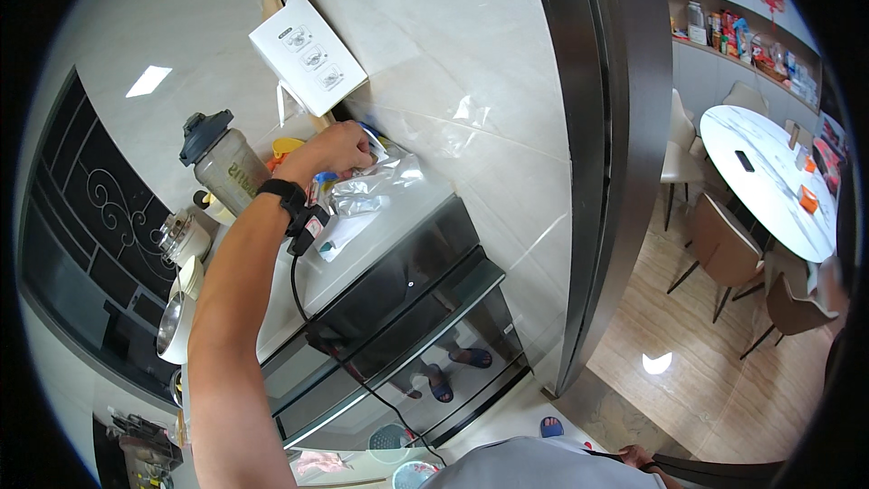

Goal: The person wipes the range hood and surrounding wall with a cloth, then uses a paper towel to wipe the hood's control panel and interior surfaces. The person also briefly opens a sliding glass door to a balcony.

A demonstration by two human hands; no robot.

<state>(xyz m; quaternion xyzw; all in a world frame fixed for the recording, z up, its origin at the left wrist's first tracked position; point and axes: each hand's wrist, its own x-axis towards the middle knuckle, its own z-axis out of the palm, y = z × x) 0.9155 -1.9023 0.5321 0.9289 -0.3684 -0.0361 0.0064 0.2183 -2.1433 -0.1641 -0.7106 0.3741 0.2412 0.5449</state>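
Note:
My left hand (346, 148) reaches over the far end of a pale countertop (421, 200), its fingers curled down at a crumpled clear plastic bag (383, 183). Whether the fingertips grip the bag is hidden. A black strap and a small cabled device are on that wrist. Behind the hand, a white cardboard box (309, 51) with printed drawings leans near the wall. A grey-lidded clear bottle (227, 166) stands left of the forearm, and a yellow scoop-like item (286, 146) lies close to the hand. At the bottom right, my right hand (635, 456) is low beside my body, near a black strap.
Glass jar (183, 238) and white-sided metal bowl (175, 329) line the counter's left side. Below the counter is a dark glossy cabinet front (407, 285). A dark door frame (604, 149) separates this area from a marble-look table (767, 180) and brown chairs (723, 241). A black cable hangs from my wrist.

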